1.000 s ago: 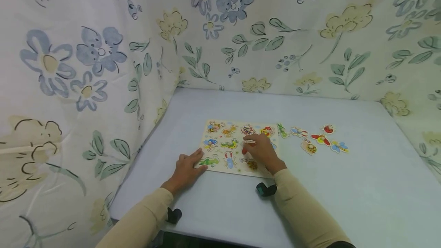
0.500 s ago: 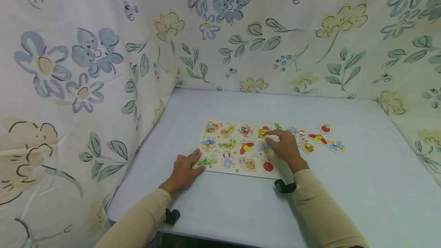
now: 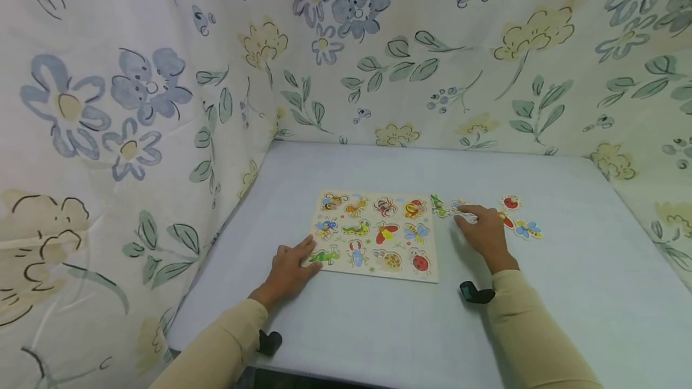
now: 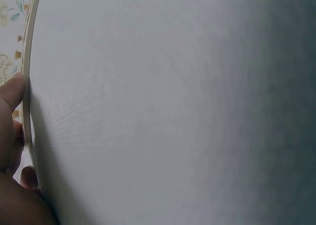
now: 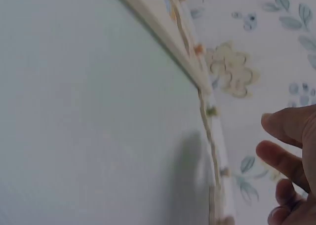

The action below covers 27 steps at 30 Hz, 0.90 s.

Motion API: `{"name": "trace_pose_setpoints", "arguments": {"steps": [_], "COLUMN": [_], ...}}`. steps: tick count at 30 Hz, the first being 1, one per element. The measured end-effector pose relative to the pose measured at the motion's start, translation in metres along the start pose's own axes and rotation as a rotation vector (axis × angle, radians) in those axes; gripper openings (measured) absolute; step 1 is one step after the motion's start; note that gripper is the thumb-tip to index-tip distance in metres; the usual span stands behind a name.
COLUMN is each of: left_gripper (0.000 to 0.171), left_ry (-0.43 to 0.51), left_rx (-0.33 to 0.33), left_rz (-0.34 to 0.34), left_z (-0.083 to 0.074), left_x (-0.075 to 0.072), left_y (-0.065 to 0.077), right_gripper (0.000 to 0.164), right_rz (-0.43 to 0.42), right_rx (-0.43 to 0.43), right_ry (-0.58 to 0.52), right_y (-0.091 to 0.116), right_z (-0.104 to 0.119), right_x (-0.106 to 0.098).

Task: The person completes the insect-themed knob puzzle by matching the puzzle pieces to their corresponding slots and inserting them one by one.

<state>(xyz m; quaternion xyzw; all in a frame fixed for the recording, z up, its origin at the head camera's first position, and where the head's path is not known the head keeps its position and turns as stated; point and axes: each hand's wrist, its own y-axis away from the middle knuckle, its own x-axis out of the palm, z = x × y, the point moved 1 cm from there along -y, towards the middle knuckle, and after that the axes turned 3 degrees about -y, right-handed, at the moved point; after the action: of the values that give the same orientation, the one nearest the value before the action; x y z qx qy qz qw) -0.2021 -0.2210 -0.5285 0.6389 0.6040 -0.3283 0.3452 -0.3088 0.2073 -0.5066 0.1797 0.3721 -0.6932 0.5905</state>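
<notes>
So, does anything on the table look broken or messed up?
Nothing looks broken or spilled. Only the loose bug pieces look a bit messy, scattered at different angles right of the puzzle board.

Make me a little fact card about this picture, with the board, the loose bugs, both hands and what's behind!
Puzzle board: on a white table; twelve bug pictures, three rows of four
Loose pieces: right of the puzzle board; they include a green bug and a ladybug
Left hand: touching the puzzle board's near left corner
Right hand: at the loose pieces, hiding some; looks empty
Behind: flowery curtain
</notes>
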Motion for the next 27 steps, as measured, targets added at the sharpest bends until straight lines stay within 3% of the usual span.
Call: {"name": "trace_pose_setpoints", "arguments": {"steps": [3, 7, 11, 17, 27], "left_gripper": [0.063, 0.063, 0.062, 0.062, 0.062], "left_ry": [0.003, 0.000, 0.000, 0.000, -0.009], "left_rx": [0.009, 0.008, -0.001, 0.010, 0.017], "left_rz": [-0.003, -0.005, -0.006, -0.008, -0.016], "left_z": [0.000, 0.002, 0.003, 0.005, 0.007], "left_x": [0.000, 0.002, 0.003, 0.004, 0.006], "left_y": [0.001, 0.001, 0.001, 0.000, -0.001], "right_gripper": [0.028, 0.035, 0.040, 0.040, 0.032], "right_rz": [-0.074, -0.155, -0.176, -0.166, -0.145], "right_rx": [0.066, 0.239, 0.338, 0.396, 0.394], "right_ry": [0.007, 0.009, 0.031, 0.032, 0.013], "right_y": [-0.001, -0.002, -0.005, -0.006, -0.011], "right_z": [-0.016, -0.035, -0.049, -0.055, -0.061], "right_x": [-0.013, -0.028, -0.034, -0.034, -0.030]}}
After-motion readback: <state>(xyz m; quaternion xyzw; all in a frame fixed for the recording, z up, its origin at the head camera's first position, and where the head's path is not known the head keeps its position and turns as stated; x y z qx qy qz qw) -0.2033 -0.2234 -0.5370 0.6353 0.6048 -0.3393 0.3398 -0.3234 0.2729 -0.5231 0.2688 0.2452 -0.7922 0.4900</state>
